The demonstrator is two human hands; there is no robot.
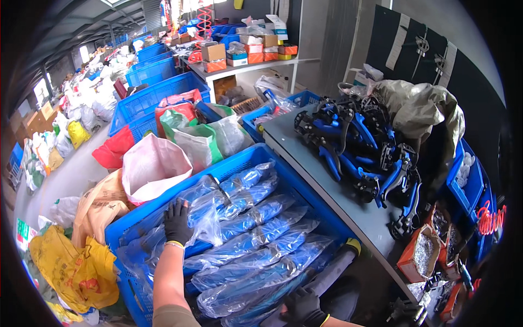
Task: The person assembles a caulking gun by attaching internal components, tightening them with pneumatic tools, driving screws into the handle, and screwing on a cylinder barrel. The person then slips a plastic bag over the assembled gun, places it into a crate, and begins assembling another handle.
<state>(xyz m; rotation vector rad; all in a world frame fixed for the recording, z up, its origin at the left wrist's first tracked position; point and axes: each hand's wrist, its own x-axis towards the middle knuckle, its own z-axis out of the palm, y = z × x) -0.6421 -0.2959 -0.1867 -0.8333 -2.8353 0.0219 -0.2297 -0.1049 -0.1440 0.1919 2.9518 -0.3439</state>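
A large blue plastic crate (121,272) in front of me holds several long blue items in clear plastic bags (256,240), lying side by side at a slant. My left hand (177,222), in a black glove, rests at the crate's left part against the clear wrapping, its fingers stretched out. At the lower edge my right hand (304,308), also black-gloved, has its fingers curled at the near end of a long grey tube (327,275). That tube has a yellow far end and lies along the crate's right side. The palm of this hand is hidden.
On a grey table (289,144) to the right lies a heap of blue-and-black hand tools (354,147). Open sacks (155,169) and a yellow bag (73,272) flank the crate's left. Orange boxes of small metal parts (422,253) stand at right. More blue crates (155,101) line the back.
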